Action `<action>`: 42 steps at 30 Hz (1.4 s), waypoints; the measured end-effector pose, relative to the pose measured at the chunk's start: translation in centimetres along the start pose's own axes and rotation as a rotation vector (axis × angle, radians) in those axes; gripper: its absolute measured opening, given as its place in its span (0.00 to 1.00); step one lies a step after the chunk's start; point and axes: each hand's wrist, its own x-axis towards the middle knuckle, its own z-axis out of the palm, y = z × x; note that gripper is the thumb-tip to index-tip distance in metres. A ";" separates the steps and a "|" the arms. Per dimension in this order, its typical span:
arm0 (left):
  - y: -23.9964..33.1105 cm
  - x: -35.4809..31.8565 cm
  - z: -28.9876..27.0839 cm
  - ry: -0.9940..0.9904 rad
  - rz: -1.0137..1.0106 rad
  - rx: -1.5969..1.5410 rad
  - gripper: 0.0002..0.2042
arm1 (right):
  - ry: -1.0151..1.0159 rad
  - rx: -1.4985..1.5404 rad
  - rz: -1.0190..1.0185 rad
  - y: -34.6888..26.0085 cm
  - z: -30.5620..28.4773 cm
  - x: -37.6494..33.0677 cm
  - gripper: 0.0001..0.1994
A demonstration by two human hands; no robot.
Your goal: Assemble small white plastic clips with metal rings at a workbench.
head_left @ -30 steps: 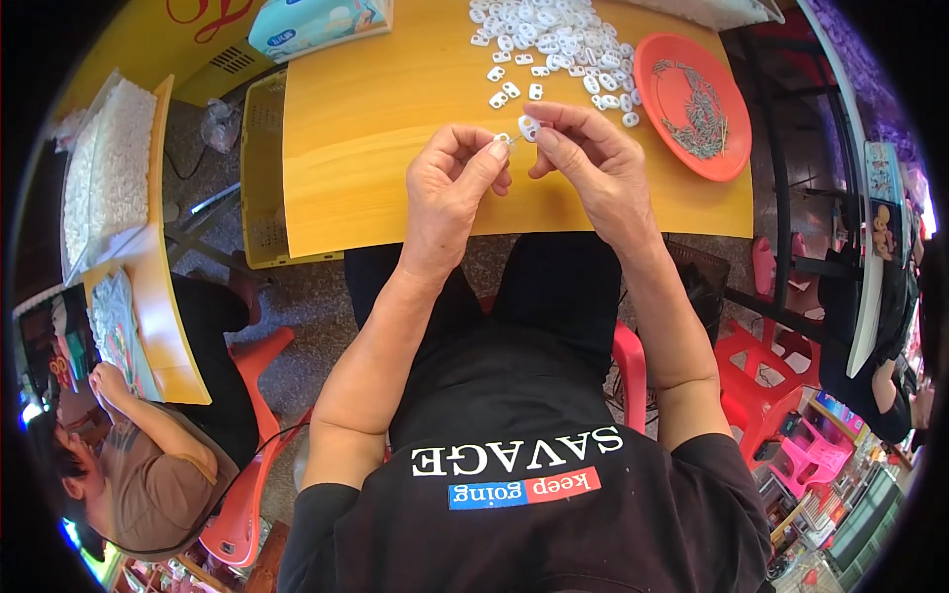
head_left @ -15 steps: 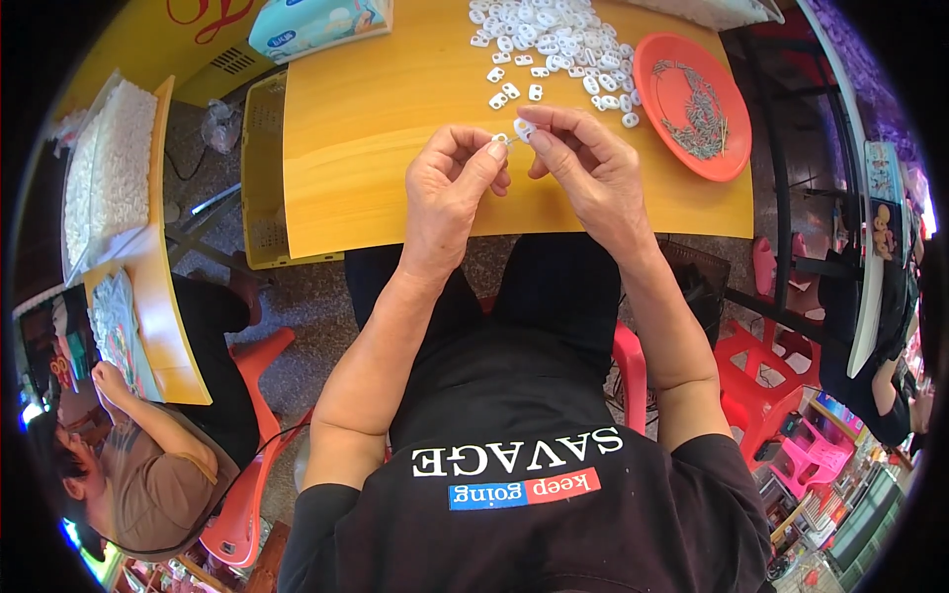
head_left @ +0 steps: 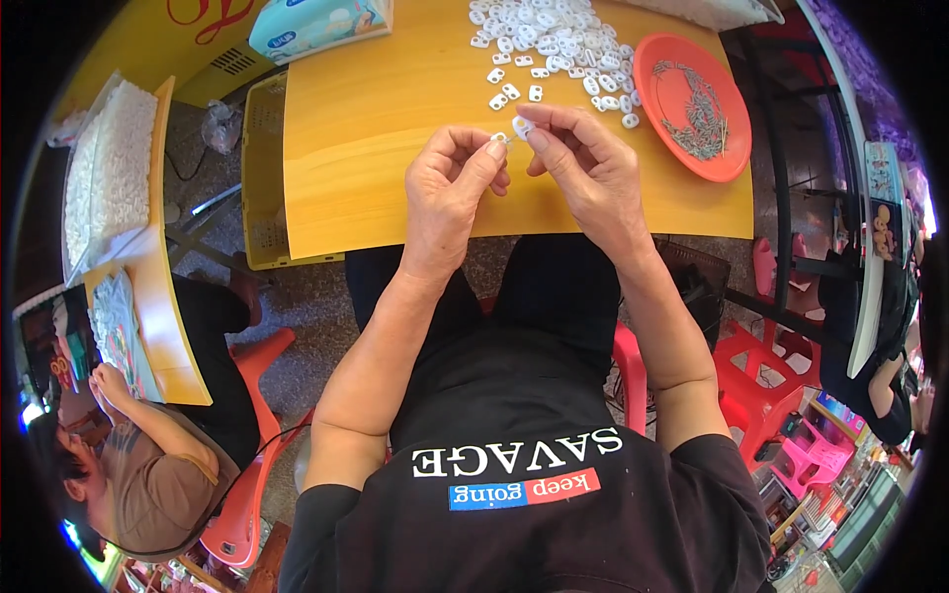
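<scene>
Pinching a small white plastic piece (head_left: pixel 522 127) in your right hand (head_left: pixel 583 168), you've barely shifted over the last second; your left hand (head_left: pixel 450 183) nips another white bit (head_left: pixel 500 138) at its fingertips, touching the first above the yellow table (head_left: pixel 376 128), so the fitting looks mid-way. Beyond lie the white-piece pile (head_left: pixel 544 30), an orange plate (head_left: pixel 660 74) of metal pins, and a pale-blue soft packet (head_left: pixel 316 25) at the far-left edge.

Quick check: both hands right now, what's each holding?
Left hand: pinched shut on a small white plastic piece.
Right hand: pinched shut on another white piece.
</scene>
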 end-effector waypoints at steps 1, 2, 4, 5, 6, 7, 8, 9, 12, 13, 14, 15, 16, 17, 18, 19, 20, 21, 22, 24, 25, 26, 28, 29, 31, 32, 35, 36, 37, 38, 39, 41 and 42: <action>0.0 0.0 0.0 -0.002 -0.003 0.002 0.06 | 0.000 0.000 0.000 0.1 0.0 0.0 0.12; 0.0 0.0 0.0 -0.002 -0.002 0.002 0.06 | -0.002 0.002 -0.003 0.2 0.1 0.0 0.12; 0.1 0.0 0.0 0.000 0.001 0.005 0.06 | -0.003 0.005 -0.007 0.3 0.2 -0.1 0.12; 0.1 0.0 0.0 0.000 0.001 0.005 0.06 | -0.010 0.003 -0.004 0.3 0.3 -0.1 0.12; 0.0 0.0 0.0 -0.002 0.005 0.006 0.06 | -0.017 0.001 -0.002 0.3 0.4 -0.1 0.12; 0.0 0.1 0.0 -0.004 0.009 0.007 0.06 | -0.017 0.001 -0.002 0.4 0.4 -0.1 0.12; 0.0 0.1 0.0 -0.005 0.009 0.007 0.06 | -0.014 0.008 -0.004 0.5 0.5 -0.1 0.12; 0.0 0.1 0.0 -0.007 0.005 -0.001 0.06 | -0.012 0.016 -0.007 0.5 0.6 -0.1 0.12; 0.0 0.0 0.0 -0.012 0.002 -0.012 0.06 | 0.025 0.049 -0.009 0.5 0.9 -0.1 0.10; 0.0 0.0 0.0 -0.015 0.002 -0.017 0.06 | 0.024 0.050 -0.009 0.5 0.9 -0.1 0.10; 0.0 0.0 -0.1 -0.015 0.002 -0.017 0.06 | 0.023 0.054 -0.011 0.5 0.9 -0.1 0.10; -0.1 0.0 -0.1 -0.015 -0.009 -0.031 0.06 | 0.022 0.057 -0.012 0.5 1.0 -0.1 0.09; -0.1 0.0 -0.2 -0.014 -0.019 -0.045 0.05 | 0.022 0.058 -0.012 0.5 1.1 -0.1 0.09; -0.1 0.1 -0.2 -0.014 -0.019 -0.044 0.05 | 0.027 0.079 0.007 0.5 1.1 -0.2 0.09; -0.1 0.1 0.0 -0.009 -0.025 -0.054 0.05 | 0.033 0.100 0.027 0.5 1.2 -0.2 0.09; 0.0 0.1 0.0 -0.003 -0.031 -0.064 0.05 | 0.034 0.100 0.027 0.5 1.2 -0.2 0.09; 0.0 0.2 0.1 -0.005 -0.030 -0.064 0.05 | 0.032 0.110 0.045 0.4 1.1 -0.2 0.09; 0.0 0.2 0.1 -0.007 -0.032 -0.054 0.05 | 0.030 0.121 0.063 0.4 1.0 -0.2 0.09; 0.1 0.2 0.1 -0.009 -0.031 -0.041 0.05 | 0.031 0.122 0.060 0.4 1.0 -0.1 0.09; 0.3 0.3 0.0 -0.036 -0.027 -0.020 0.05 | 0.006 0.140 0.081 0.2 0.7 0.2 0.09; 0.2 0.4 0.0 -0.064 -0.027 -0.005 0.05 | 0.011 0.138 0.078 0.2 0.4 0.2 0.09; 0.2 0.4 0.1 -0.070 -0.026 -0.006 0.05 | -0.010 0.212 0.126 0.1 0.2 0.3 0.10; 0.3 -0.2 0.2 -0.052 0.025 0.032 0.07 | -0.032 0.287 0.170 -0.1 -0.1 0.4 0.11; 0.4 -0.4 0.3 -0.052 0.029 0.034 0.07 | -0.074 0.408 0.222 -0.3 -0.3 0.4 0.14; 0.7 -0.9 0.2 -0.135 0.135 -0.040 0.11 | -0.131 0.536 0.270 -0.7 -0.2 0.4 0.18; 0.3 -0.9 -0.3 -0.170 0.216 0.070 0.14 | -0.158 0.611 0.292 -0.8 0.0 0.4 0.21; 0.8 -1.5 -0.4 -0.291 0.247 0.083 0.18 | -0.188 0.737 0.379 -1.6 0.4 0.0 0.32; 1.0 -1.6 -0.3 -0.305 0.253 0.073 0.18 | -0.189 0.740 0.408 -2.0 0.6 -0.1 0.33; 1.2 -2.0 -0.2 -0.306 0.211 0.075 0.17 | -0.226 0.702 0.425 -2.2 0.5 -0.3 0.35; 1.5 -2.2 -0.3 -0.336 0.207 0.059 0.17 | -0.260 0.717 0.427 -2.3 0.6 -0.4 0.36; 1.8 -2.4 -0.4 -0.368 0.202 0.042 0.16 | -0.294 0.731 0.430 -2.5 0.8 -0.5 0.37; 2.2 -3.0 -0.5 -0.368 0.240 0.031 0.15 | -0.335 0.765 0.407 -2.9 1.2 -0.6 0.39; 2.3 -3.4 -0.8 -0.367 0.248 0.032 0.15 | -0.350 0.799 0.397 -2.8 1.5 -0.7 0.39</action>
